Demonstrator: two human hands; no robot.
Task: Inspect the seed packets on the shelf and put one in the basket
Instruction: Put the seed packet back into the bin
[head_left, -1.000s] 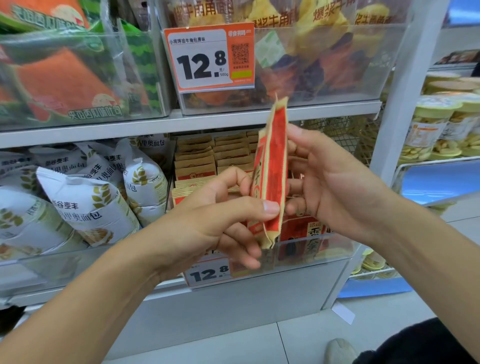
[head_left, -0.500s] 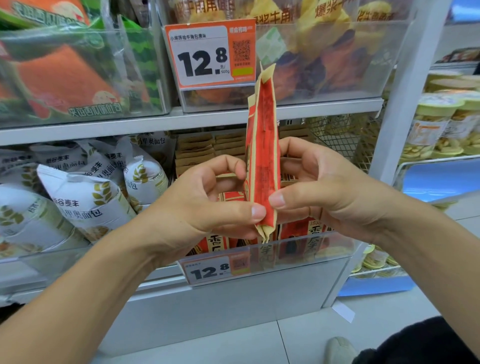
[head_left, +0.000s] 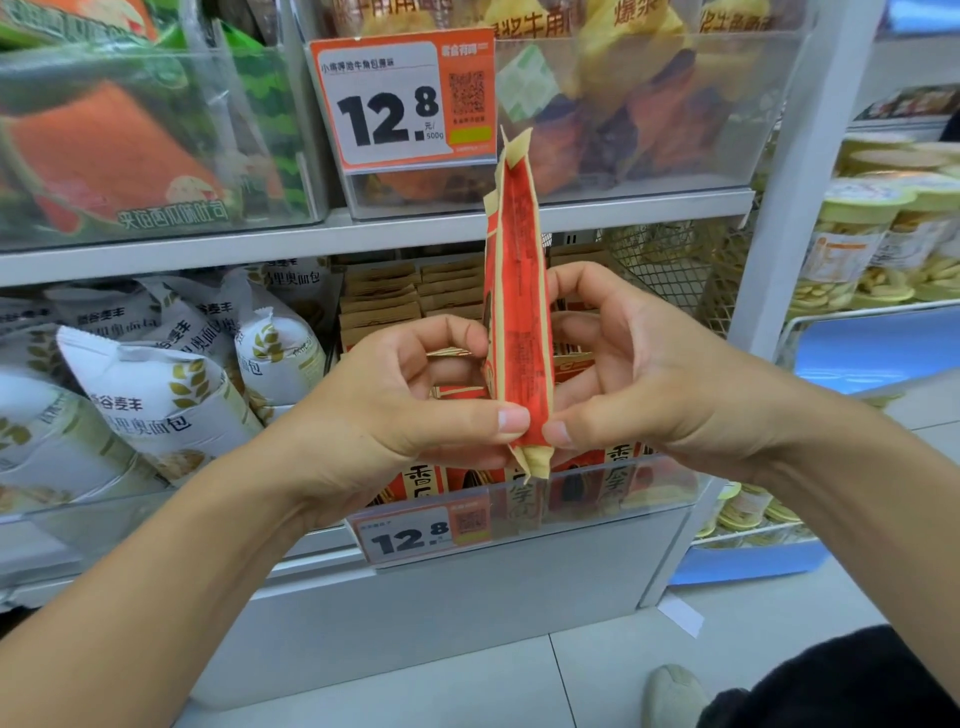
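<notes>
Head view: both hands, left hand (head_left: 410, 410) and right hand (head_left: 654, 384), pinch the upright seed packet (head_left: 519, 312) between them.

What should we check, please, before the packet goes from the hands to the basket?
1. Packet held by both hands: ok; left hand and right hand pinch its lower end between the thumbs.
2. Packet clear of the shelf bin: ok, it is raised upright in front of it.
3. Packet intact: ok on the narrow side that faces the camera; its broad faces cannot be seen.
4. Printing read: cannot tell, the text is too small.
5. Basket within reach: cannot tell, no basket is in view.
6. Path free: cannot tell without seeing the basket.
</notes>
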